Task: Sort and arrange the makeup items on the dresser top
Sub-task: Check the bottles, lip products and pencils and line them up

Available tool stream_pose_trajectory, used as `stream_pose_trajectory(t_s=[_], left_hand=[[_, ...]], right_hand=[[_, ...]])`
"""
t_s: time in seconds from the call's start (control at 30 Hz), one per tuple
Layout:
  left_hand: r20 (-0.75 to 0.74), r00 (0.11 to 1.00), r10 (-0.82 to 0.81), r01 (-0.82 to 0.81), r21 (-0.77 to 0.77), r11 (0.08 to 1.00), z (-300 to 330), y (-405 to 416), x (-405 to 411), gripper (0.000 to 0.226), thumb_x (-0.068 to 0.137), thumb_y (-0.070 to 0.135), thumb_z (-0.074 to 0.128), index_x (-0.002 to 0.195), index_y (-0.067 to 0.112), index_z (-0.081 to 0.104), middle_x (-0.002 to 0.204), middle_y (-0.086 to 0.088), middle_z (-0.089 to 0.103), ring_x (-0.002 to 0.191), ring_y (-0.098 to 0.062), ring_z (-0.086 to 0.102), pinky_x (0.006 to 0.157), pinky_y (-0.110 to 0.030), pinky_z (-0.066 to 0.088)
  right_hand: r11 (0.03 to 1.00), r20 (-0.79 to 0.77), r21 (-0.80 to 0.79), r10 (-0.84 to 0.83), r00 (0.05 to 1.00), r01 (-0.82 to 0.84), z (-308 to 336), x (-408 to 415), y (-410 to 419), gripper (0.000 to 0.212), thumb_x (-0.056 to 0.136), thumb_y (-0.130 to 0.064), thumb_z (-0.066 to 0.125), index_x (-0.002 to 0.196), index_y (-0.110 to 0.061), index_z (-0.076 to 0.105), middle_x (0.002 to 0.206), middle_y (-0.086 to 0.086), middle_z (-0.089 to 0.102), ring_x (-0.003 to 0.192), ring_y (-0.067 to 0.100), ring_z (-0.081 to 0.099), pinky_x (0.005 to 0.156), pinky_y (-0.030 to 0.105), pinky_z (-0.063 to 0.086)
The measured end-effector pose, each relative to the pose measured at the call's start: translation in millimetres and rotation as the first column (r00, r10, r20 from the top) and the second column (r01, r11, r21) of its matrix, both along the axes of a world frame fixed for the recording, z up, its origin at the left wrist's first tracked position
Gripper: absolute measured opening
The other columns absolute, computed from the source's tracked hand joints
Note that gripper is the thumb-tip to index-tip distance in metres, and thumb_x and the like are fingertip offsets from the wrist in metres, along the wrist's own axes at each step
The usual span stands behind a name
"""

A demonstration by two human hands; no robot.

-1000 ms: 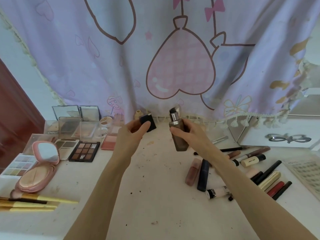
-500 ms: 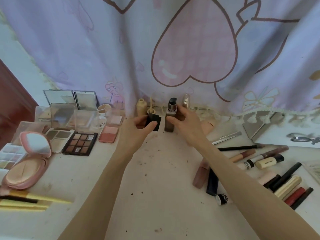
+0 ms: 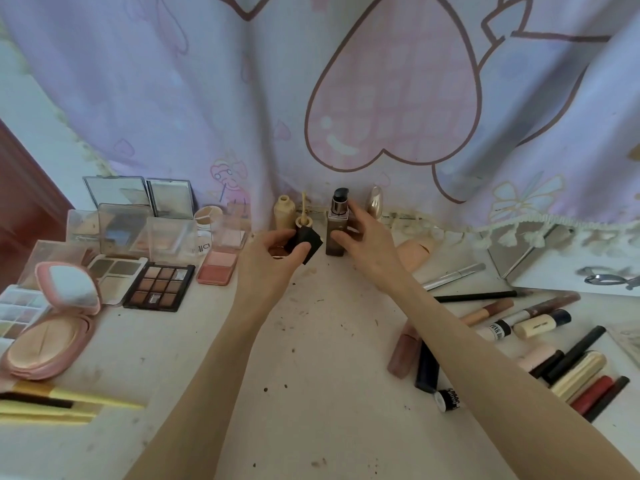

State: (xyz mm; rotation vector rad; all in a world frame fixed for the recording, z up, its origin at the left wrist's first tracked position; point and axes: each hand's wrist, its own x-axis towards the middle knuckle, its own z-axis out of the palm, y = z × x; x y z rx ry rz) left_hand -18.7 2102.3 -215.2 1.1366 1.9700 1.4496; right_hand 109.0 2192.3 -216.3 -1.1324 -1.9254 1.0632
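Observation:
A brown pump bottle (image 3: 336, 226) stands upright at the back of the dresser, against the curtain. My right hand (image 3: 363, 242) touches its right side, thumb low and fingers near the pump head. My left hand (image 3: 273, 256) pinches a small black square cap (image 3: 307, 242) just left of the bottle. Behind the cap stand a beige bottle (image 3: 284, 212) and a beige applicator wand in its base (image 3: 304, 216). A gold oval item (image 3: 375, 201) stands right of the pump bottle.
Open palettes (image 3: 159, 287), a blush (image 3: 218, 266), clear compacts and mirrors (image 3: 119, 190) fill the left. A pink cushion compact (image 3: 52, 327) and yellow brushes (image 3: 69, 403) lie front left. Several tubes, pencils and lipsticks (image 3: 540, 327) lie at right, near a mirror tray (image 3: 554, 261).
The pump bottle has gone from mid-air to standing at the back of the dresser. Both hands moved forward; the left hand still holds the black cap, now lower.

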Motion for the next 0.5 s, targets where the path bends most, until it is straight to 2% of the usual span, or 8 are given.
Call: stream_pose_trajectory(t_s=[0.17, 0.3, 0.4, 0.5], left_hand=[[-0.028, 1.000, -0.007, 0.006, -0.017, 1.000, 2, 0, 2, 0.034, 0.084, 0.023, 0.065, 0.117, 0.017, 0.063, 0.101, 0.006, 0.064, 0.083, 0.001, 0.058, 0.067, -0.007, 0.042], [-0.040, 0.999, -0.011, 0.009, -0.036, 0.999, 0, 1, -1, 0.034, 0.083, 0.022, 0.064, 0.117, 0.019, 0.064, 0.110, 0.001, 0.064, 0.092, -0.007, 0.060, 0.081, -0.018, 0.047], [-0.043, 0.999, -0.023, 0.021, -0.049, 0.999, -2, 1, -4, 0.035, 0.084, 0.019, 0.063, 0.119, 0.018, 0.063, 0.113, -0.001, 0.061, 0.092, -0.008, 0.059, 0.077, -0.013, 0.044], [-0.042, 0.998, -0.041, 0.038, -0.053, 0.998, -1, 0, -6, 0.036, 0.084, 0.017, 0.064, 0.120, 0.018, 0.062, 0.114, -0.001, 0.061, 0.096, -0.010, 0.059, 0.082, -0.018, 0.043]], right_hand=[[0.999, 0.045, -0.008, -0.034, 0.998, 0.034, -2, -5, 3, 0.056, 0.090, -0.013, 0.059, 0.141, -0.017, 0.038, 0.135, 0.005, 0.054, 0.122, 0.017, 0.052, 0.099, 0.023, 0.037], [0.999, 0.037, -0.016, -0.029, 0.999, 0.029, -4, -7, 7, 0.054, 0.090, -0.013, 0.059, 0.141, -0.019, 0.039, 0.134, 0.004, 0.054, 0.122, 0.016, 0.051, 0.093, 0.017, 0.034], [0.999, 0.027, -0.036, -0.023, 0.999, 0.024, -4, -9, 9, 0.055, 0.091, -0.014, 0.058, 0.142, -0.020, 0.037, 0.136, 0.003, 0.052, 0.124, 0.016, 0.049, 0.093, 0.017, 0.032], [0.999, 0.023, -0.044, -0.023, 0.999, 0.024, -5, -12, 9, 0.055, 0.091, -0.014, 0.058, 0.142, -0.019, 0.038, 0.135, 0.003, 0.053, 0.122, 0.016, 0.050, 0.092, 0.017, 0.033]])
